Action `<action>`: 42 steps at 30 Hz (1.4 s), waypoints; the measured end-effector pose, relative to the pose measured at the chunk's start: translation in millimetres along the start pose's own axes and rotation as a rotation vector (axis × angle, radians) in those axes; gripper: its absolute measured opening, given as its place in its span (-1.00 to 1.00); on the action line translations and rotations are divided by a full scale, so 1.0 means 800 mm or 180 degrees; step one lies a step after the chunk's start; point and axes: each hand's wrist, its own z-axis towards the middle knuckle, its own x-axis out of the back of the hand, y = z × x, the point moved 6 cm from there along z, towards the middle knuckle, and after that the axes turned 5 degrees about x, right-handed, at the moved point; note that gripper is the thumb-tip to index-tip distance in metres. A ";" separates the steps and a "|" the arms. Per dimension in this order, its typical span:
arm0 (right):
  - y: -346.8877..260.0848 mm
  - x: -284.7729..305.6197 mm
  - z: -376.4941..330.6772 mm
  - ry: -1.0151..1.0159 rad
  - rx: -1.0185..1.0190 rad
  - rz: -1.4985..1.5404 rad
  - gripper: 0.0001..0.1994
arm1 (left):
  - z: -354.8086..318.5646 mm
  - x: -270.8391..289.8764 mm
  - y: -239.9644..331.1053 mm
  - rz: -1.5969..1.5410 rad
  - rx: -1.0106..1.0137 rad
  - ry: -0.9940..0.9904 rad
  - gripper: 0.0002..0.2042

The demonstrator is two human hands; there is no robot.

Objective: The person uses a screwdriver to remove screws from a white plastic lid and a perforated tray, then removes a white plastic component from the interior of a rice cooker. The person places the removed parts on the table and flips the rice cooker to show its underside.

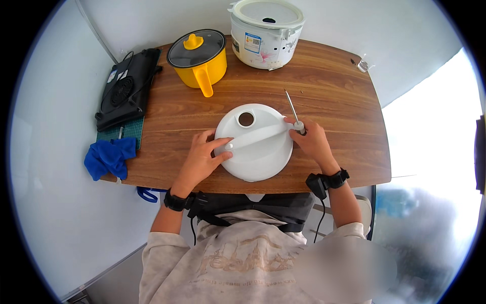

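A round white lid (pixel 258 157) lies on the table in front of me, with a raised white handle strip across it and a round hole near its far edge. My left hand (pixel 202 154) grips the lid's left side, thumb and fingers on either side of the strip's end, beside a small white nub. At the strip's other end, my right hand (pixel 311 141) touches the lid with its fingers. A screwdriver (pixel 290 103) with a pale handle end is tucked in that hand, its metal shaft pointing away from me.
Behind the lid stand a yellow pot (pixel 201 73) with a glass lid and a white rice cooker (pixel 266 43). To the left are a black appliance base (pixel 124 91), a green cutting mat (pixel 132 129) and a blue cloth (pixel 109 158). A small clear item (pixel 363 66) sits far right.
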 end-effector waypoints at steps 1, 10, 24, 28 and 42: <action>0.000 -0.001 -0.001 -0.0025 -0.0014 0.0019 -0.67 | 0.000 -0.001 -0.001 -0.0003 -0.0007 -0.0010 -0.60; 0.003 -0.002 -0.003 0.0259 0.0795 -0.0735 -0.68 | 0.010 0.008 0.003 0.0166 -0.0190 0.0206 -0.66; -0.002 -0.010 -0.002 -0.0220 0.0070 -0.0090 -0.66 | 0.042 -0.012 0.006 -0.0975 0.0129 -0.0875 -0.76; -0.007 -0.010 0.000 -0.0309 0.0066 -0.0150 -0.66 | 0.048 -0.020 -0.007 -0.0950 -0.0274 -0.0630 -0.80; -0.002 -0.008 0.003 -0.0412 0.0020 -0.0327 -0.64 | 0.044 -0.014 0.014 -0.0608 0.0103 -0.0856 -0.75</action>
